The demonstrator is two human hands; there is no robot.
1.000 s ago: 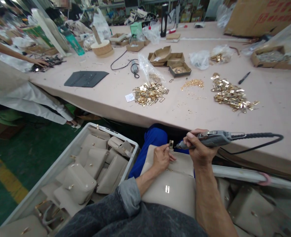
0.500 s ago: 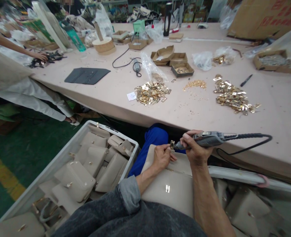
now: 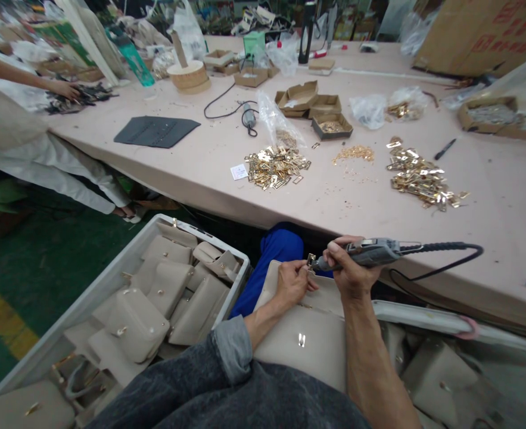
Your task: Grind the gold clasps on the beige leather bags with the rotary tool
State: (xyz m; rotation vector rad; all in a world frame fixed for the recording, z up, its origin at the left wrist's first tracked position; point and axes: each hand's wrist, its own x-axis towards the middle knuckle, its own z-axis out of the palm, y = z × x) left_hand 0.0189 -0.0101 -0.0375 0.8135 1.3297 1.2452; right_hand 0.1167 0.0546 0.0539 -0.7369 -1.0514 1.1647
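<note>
A beige handbag (image 3: 285,345) lies across my lap with its flap lifted, a small shiny gold fitting (image 3: 301,340) on its front. My left hand (image 3: 293,280) pinches the far edge of the flap, beside a gold clasp plate (image 3: 311,260). In my right hand (image 3: 352,265) is a grey electric screwdriver (image 3: 374,252), held level with its cord leading off to the right. Its tip points left and meets the clasp plate; any screw there is too small to make out.
A white crate (image 3: 240,280) of beige bags stands at left, another (image 3: 405,311) at right. The table (image 3: 254,205) carries piles of gold plates (image 3: 277,167), gold clasps (image 3: 417,176), tiny screws (image 3: 354,154), small boxes (image 3: 332,126) and a second screwdriver (image 3: 248,116). A co-worker's hand (image 3: 66,89) touches black parts.
The view has shifted slightly. Both hands, the screwdriver and the flap keep nearly the same positions. At the far left, the co-worker's hand has moved a little left.
</note>
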